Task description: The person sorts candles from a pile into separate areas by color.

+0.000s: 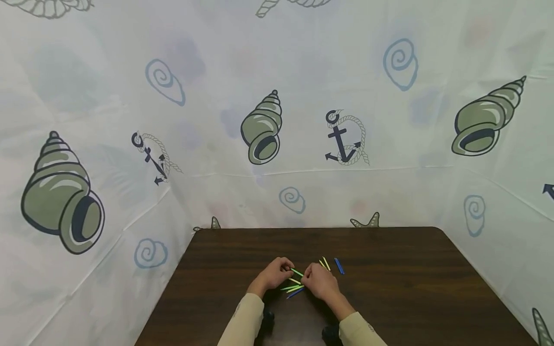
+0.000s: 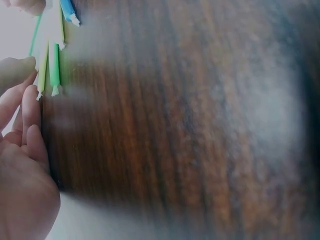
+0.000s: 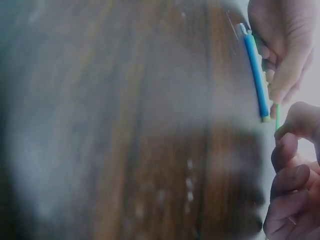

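Between both hands, over the table, is a thin green birthday candle. My left hand pinches its left end with thumb and fingers, and my right hand pinches the right end. Just below lies a loose group: a yellow candle, a green candle and a blue candle, among others. White wick tips show on the green candle in the left wrist view. In the right wrist view, a blue candle lies near the fingers. The fingertips partly hide the held candle's ends.
Beyond my right hand, yellow candles lie side by side, with blue candles to their right. The dark wooden table reaches back to a white cloth printed with shells and anchors.
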Available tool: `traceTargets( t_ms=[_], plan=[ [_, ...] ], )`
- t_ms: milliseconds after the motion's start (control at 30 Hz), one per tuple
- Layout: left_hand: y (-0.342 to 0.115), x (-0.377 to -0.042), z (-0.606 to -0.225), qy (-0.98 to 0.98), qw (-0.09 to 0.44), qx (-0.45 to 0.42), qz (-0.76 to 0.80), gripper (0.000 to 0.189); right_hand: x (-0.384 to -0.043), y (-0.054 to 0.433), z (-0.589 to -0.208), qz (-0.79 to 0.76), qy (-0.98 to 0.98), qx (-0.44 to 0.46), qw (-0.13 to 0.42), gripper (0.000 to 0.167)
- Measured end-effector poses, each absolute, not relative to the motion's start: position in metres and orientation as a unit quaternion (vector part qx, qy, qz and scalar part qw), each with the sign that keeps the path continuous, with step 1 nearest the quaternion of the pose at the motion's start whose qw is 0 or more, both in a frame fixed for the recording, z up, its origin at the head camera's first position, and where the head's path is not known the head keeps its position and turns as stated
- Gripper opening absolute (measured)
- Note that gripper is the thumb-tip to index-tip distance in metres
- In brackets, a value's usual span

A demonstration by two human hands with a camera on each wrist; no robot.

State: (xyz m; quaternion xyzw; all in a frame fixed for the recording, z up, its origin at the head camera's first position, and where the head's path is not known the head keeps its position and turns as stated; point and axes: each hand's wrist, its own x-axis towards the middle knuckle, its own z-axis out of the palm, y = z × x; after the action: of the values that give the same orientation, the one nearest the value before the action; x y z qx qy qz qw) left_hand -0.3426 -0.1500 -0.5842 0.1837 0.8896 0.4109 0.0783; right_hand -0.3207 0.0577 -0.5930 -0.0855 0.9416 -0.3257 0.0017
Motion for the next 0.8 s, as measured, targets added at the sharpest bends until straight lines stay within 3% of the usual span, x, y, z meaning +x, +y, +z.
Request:
traceTargets(
  t_ms=[433,800],
  plan=[
    [-0.164,-0.352,-0.598,0.895,0.068,0.19,0.398,0.025,-0.314,0.088,-0.566,-0.381,0.923,-0.021,-0.051,0.014],
    [-0.171,-0.36,-0.607,0.889,0.093,0.192,0.405,0.021,-0.314,0.135,-0.566,-0.407,0.912,0.032,-0.044,0.019]
  ],
)
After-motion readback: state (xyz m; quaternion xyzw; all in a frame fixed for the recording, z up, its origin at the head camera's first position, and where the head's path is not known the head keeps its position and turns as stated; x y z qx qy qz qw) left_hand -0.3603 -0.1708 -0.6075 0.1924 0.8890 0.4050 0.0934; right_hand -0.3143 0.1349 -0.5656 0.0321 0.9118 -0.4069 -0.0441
